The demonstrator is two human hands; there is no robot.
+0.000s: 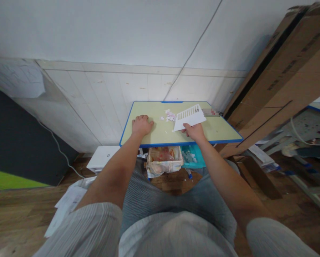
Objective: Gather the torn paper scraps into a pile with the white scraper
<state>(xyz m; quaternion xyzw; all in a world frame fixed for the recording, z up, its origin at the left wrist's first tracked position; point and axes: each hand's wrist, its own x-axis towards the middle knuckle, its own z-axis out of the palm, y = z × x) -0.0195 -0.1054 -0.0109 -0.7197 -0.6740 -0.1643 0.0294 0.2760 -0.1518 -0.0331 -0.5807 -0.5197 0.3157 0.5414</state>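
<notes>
My left hand [142,125] rests on the left part of the small yellow-green table [157,134], fingers spread and holding nothing. In my right hand [194,131] is a white sheet of card [189,118] with rows of slots cut through it, pinched at its lower edge with the thumb on top. The card is raised at a slant over the right half of the tabletop. Small white and pinkish paper scraps [170,115] lie in a loose pile between the hands, just left of the card. Part of the pile may be hidden behind the card.
Below the table's blue front edge sit a cloth-lined basket [163,166] and a teal bin [193,162] with paper bits. Tall cardboard boxes [277,71] lean at the right. A white box [102,157] stands at the left. A cable [194,46] runs down the wall behind.
</notes>
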